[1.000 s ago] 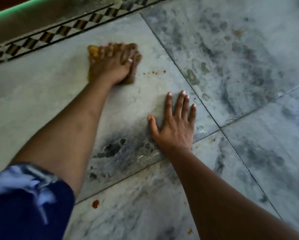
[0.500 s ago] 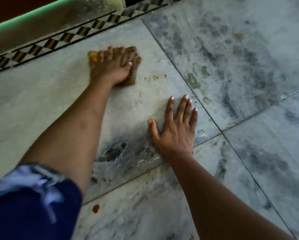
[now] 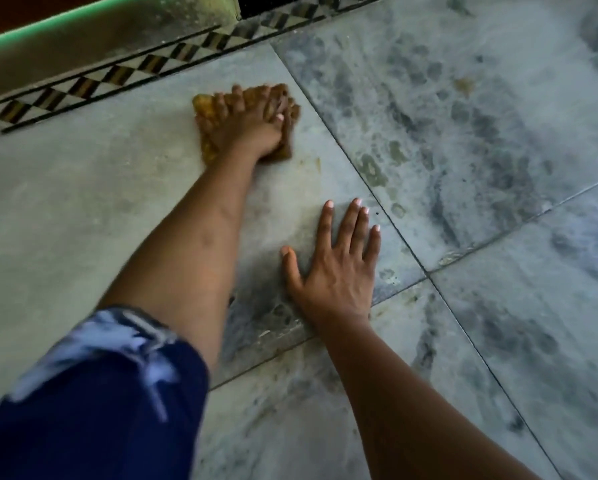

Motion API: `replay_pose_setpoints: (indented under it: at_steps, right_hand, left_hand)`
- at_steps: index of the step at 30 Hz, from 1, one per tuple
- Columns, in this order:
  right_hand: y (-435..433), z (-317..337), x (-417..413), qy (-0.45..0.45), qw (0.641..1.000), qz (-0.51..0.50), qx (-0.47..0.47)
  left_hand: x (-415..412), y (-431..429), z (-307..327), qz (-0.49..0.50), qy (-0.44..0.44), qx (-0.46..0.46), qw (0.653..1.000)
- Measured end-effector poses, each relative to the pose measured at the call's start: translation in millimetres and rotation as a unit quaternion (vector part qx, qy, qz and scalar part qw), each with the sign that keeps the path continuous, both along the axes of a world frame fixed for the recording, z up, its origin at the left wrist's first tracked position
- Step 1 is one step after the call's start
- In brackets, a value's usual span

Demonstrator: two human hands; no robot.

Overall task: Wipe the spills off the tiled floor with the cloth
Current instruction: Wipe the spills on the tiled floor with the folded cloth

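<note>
1. Left grip [image 3: 245, 129], seen from the head camera (the only view), lies on top of the cloth [image 3: 203, 105]. Its fingers are bunched over the cloth and the thumb is tucked against the right edge, so it holds the cloth and presses it to the tiled floor [image 3: 83, 202]. Blur softens the fingertips, so how tightly they curl is hard to read.
2. Right grip [image 3: 335, 271] holds nothing. The palm is flat on the same tile with the fingers straight and slightly spread, nearer the person than the cloth and apart from it. It reads as a prop for body weight.
3. The cloth is a mustard-brown wad on the far part of the large grey tile. It is near the checkered border strip [image 3: 135, 69] but not touching it, and just left of the grout line.
4. A faint yellowish smear [image 3: 316, 163] sits just beside the cloth on its right. A brownish patch [image 3: 464, 85] shows on the neighbouring tile, well apart. Dark blotches elsewhere may be the stone's own veining — I cannot tell.
5. The step in hand, as I judge it, is mid-wipe on the far tile.
6. The next move likely calls for a firm stroke rightward across the smear, with even pressure so the residue lifts and does not spread. A reach over the grout line to the brownish patch would come after that — probably once the propping grip has shifted.
</note>
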State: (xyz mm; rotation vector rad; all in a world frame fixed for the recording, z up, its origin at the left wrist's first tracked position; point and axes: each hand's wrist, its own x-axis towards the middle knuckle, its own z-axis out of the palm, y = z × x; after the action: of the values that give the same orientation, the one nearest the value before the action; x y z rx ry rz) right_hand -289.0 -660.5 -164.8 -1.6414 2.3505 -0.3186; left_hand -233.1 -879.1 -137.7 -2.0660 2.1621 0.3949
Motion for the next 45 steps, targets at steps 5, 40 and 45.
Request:
replay_pose_setpoints:
  at_steps: [5, 40, 45]
  right_hand:
    - [0.1, 1.9, -1.4, 0.005, 1.0, 0.01, 0.019]
    - [-0.4, -2.5, -2.7, 0.025, 1.0, 0.002, 0.008]
    - [7.2, 7.7, -14.8, -0.051, 0.998, 0.029, 0.007]
  left_hand:
    - [-21.9, 52.2, -12.3, -0.175, 0.005, -0.045, 0.984]
    - [71.6, 145.8, -8.0, -0.122, 0.005, -0.033, 0.992]
    - [142.7, 175.0, -2.4, 0.021, -0.003, 0.004, 1.0]
